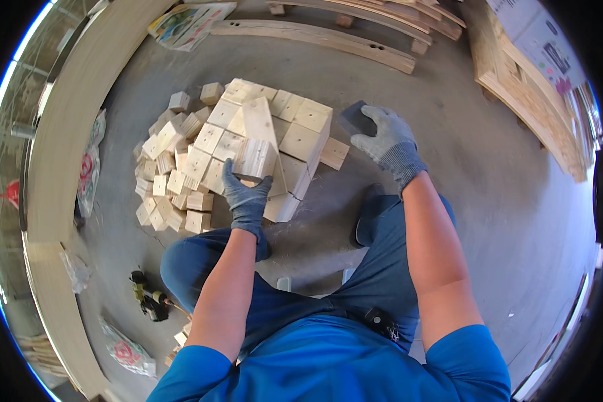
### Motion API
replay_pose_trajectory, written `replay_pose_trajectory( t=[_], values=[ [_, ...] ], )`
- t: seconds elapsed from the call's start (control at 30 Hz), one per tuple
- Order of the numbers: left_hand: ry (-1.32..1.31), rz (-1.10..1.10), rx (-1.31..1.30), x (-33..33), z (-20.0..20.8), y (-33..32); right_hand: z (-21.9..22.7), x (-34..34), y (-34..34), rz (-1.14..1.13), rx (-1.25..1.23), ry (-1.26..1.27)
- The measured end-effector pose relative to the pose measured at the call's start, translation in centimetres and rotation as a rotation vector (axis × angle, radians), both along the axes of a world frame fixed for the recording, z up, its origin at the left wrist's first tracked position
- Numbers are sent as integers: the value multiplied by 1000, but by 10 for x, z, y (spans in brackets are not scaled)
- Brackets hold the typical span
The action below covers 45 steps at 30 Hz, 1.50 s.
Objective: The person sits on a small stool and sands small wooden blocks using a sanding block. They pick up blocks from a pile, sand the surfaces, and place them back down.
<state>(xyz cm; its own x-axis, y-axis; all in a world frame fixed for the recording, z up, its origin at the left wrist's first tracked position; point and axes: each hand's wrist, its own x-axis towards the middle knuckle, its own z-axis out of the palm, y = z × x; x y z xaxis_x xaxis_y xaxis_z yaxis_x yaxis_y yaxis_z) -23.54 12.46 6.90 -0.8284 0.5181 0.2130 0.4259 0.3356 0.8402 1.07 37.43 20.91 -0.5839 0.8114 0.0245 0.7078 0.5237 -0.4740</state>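
My left hand point(246, 201), in a grey knit glove, grips a squared wooden block point(254, 158) between thumb and fingers. The block is tilted over neat rows of pale wooden blocks point(301, 141), many with a small dark hole or mark in the top. Off to the right, my gloved right hand point(390, 137) is closed on a dark grey block point(356, 118), possibly a sanding block; my fingers cover part of it. A longer wooden piece point(260, 120) lies slanted across the rows, just beyond the held block.
Loose wooden blocks point(174, 144) are heaped left of the rows. A cordless drill point(149, 298) lies by my left knee. Plastic bags point(127, 352) lie along the left. Wooden boards point(315, 40) are at the far side, and a wooden pallet point(516, 94) stands far right.
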Motion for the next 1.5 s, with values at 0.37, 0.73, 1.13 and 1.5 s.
replay_pose_trajectory(
  t=[0.37, 0.73, 1.13, 1.5],
  values=[
    [-140, 22, 86, 21, -14, -15, -26, -30, -40, 240, 77, 49],
    [-817, -58, 775, 32, -62, 6, -28, -104, -144, 466, 152, 91],
    [-432, -62, 487, 35, -40, 11, -46, -165, -118, 371, 250, 103],
    [-1538, -110, 1273, 23, -49, 15, -38, -141, -167, 463, 231, 44]
  ],
)
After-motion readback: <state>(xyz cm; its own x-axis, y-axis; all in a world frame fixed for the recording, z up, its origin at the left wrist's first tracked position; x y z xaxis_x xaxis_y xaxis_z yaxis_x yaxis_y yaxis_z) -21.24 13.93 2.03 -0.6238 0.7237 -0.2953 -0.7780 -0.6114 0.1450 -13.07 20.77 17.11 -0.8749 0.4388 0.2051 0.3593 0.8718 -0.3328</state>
